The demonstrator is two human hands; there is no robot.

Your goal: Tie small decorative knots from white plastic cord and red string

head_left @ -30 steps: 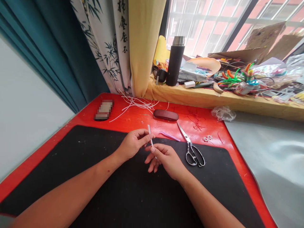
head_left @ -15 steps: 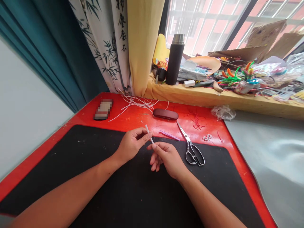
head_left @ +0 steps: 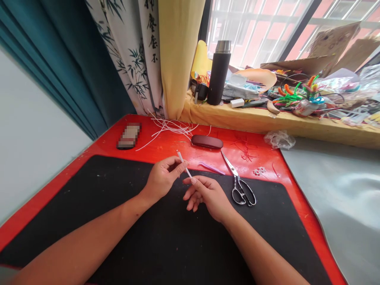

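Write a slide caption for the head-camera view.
Left hand and right hand pinch a slim white strip above a flat black mat, near silver metal scissors.

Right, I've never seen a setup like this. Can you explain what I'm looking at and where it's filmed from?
There is no machine here: the grips are simply a person's bare left hand and right hand. One camera sits on that person's head, looking forward and down. Both hands hold a thin white strip between them, above a black mat on a red table. Scissors cross the mat's far edge, handles on the mat, blades over the red. Also on the table are a purple curved tool, a dark red case, white strands and red threads.
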